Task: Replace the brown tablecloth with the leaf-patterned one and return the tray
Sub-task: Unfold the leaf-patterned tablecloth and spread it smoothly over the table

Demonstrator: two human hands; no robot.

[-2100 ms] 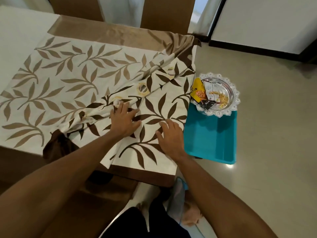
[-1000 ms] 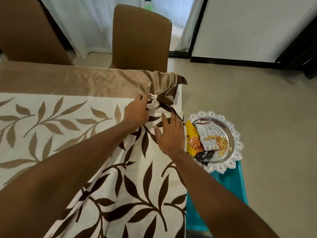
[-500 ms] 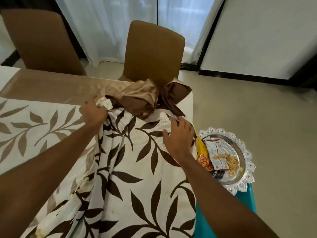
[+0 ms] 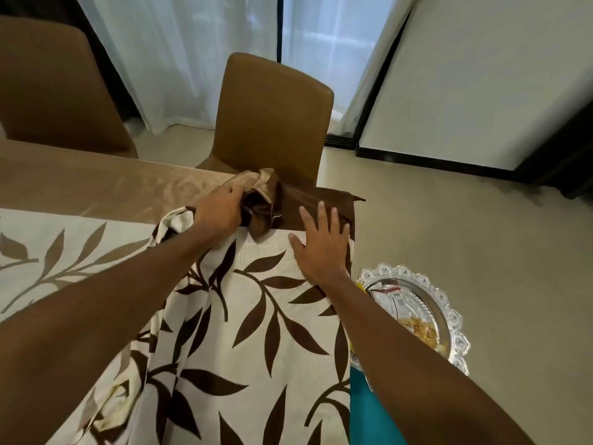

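The cream leaf-patterned cloth point(image 4: 256, 322) covers the near part of the table, with folds along its left side. Beyond it the shiny brown tablecloth point(image 4: 106, 187) still lies on the table, bunched into a lump point(image 4: 263, 194) at the far right corner. My left hand point(image 4: 221, 210) grips that bunched brown fabric. My right hand point(image 4: 321, 245) lies flat with fingers spread on the far right edge of the leaf cloth. The silver tray point(image 4: 449, 319) with snack packets sits to the right, below table level, partly hidden by my right arm.
A teal stool or box point(image 4: 359, 409) stands under the tray beside the table. Two brown chairs point(image 4: 272, 117) point(image 4: 54, 88) stand at the far side, before white curtains. Beige floor spreads to the right.
The view rose toward the far corner. My left hand moved right from the leaf cloth's fold onto the bunched brown cloth. My right hand slid forward to the cloth's far edge.
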